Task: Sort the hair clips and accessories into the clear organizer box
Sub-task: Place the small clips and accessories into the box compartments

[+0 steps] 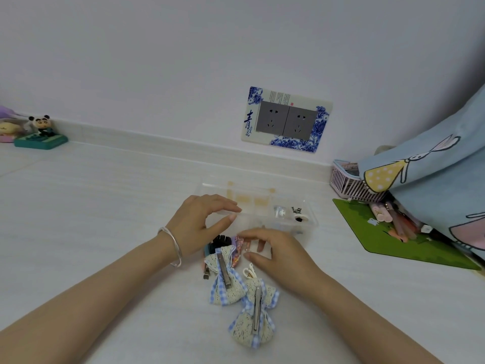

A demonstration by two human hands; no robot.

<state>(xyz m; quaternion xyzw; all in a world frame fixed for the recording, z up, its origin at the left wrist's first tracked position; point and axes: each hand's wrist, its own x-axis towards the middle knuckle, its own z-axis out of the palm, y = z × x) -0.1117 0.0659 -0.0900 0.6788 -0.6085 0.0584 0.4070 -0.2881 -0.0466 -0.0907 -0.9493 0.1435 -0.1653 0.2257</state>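
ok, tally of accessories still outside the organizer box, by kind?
Lace-and-gingham bow clips: 2
Black comb clip: 1
Patterned snap clip: 1
Small white clip: 1
Dark slim clip: 1
Total: 6 visible; hands may hide more.

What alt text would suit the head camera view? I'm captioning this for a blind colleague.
A person's left hand and right hand, both open, reach over a clear organizer box on a white surface. Two lace-and-gingham bow clips lie metal side up nearer the camera, beside a small pile of other clips. A double wall socket is behind.
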